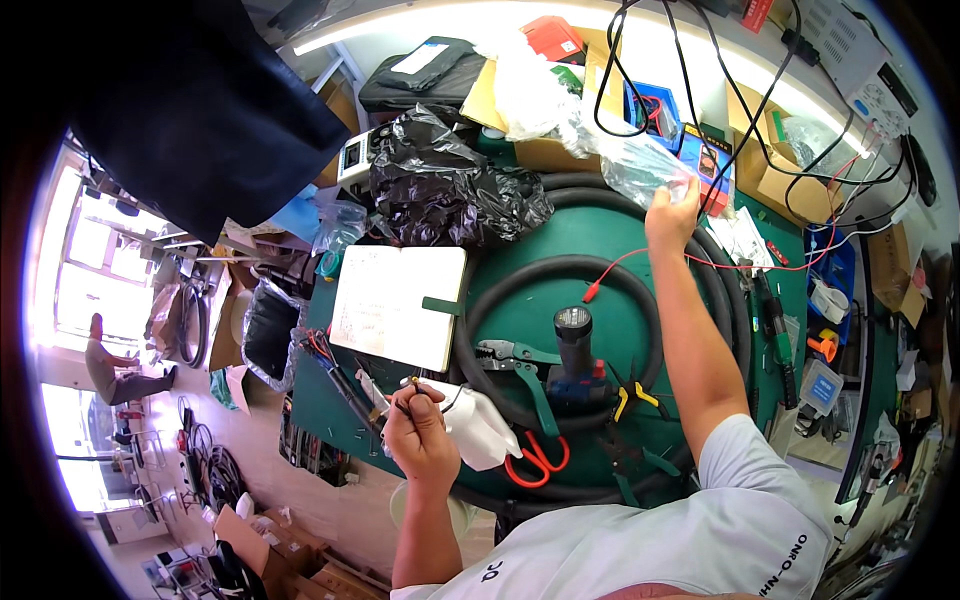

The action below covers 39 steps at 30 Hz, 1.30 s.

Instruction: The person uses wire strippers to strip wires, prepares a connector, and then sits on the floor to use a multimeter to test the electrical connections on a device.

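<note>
My left hand [420, 440] is closed in a pinch on a small dark connector with a brass-coloured tip [408, 383], just in front of a white roll-like object [480, 432]. My right hand [672, 212] reaches far over the bench, its fingers closed on the edge of a clear plastic bag [640, 168]. Under that arm runs a thin red lead with a red clip [590, 292]. An open notebook [395, 305] lies beyond my left hand. Red-handled scissors [540, 465] rest to its right.
A coiled thick black cable [560, 265] covers much of the green bench. Inside it lie a cordless drill [578, 385], a green-handled crimper [535, 392] and yellow-handled pliers [640, 395]. A black bag [450, 185] and cardboard boxes [790, 180] stand behind. Black cables hang overhead.
</note>
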{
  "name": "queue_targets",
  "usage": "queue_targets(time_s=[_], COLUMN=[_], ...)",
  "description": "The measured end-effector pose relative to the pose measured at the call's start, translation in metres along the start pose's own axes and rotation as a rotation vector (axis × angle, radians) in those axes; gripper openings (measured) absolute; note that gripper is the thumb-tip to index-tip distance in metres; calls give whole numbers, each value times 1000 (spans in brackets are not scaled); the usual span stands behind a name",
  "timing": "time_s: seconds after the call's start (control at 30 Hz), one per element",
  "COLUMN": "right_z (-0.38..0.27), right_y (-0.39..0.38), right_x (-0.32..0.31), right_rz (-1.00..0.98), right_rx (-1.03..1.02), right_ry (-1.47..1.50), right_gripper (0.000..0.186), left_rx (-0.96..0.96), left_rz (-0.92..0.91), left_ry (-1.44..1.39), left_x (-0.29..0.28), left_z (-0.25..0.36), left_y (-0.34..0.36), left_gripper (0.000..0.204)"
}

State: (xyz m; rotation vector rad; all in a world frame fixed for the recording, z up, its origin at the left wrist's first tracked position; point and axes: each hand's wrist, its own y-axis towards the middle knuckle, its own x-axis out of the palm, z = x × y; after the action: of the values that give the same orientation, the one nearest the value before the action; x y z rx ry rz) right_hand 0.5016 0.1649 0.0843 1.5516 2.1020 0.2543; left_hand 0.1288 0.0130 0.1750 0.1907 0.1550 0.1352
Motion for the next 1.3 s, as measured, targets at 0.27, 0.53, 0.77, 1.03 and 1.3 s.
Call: queue_targets(time_s=[0.27,0.53,0.77,1.03,1.3], right_z=[-34,-93,-58,-55,-51], right_y=[-26,11,49,65,-7], right_x=[24,150,189,198,93], right_rz=[-510,-403,-679,-113,-792], right_rx=[-465,-463,-655,-560,-623], right_ry=[-58,-285,-832,-189,-305], right_gripper=[62,113,50,22,81], left_rx=[-174,-85,-115,-220,-171], left_rz=[120,208,270,277,210], left_ry=[-67,89,152,190,206], left_x=[-24,-38,-45,-57,-52], left_z=[-13,-40,-48,-65,-58], left_y=[12,13,15,14,26], left_gripper=[26,29,29,25,31])
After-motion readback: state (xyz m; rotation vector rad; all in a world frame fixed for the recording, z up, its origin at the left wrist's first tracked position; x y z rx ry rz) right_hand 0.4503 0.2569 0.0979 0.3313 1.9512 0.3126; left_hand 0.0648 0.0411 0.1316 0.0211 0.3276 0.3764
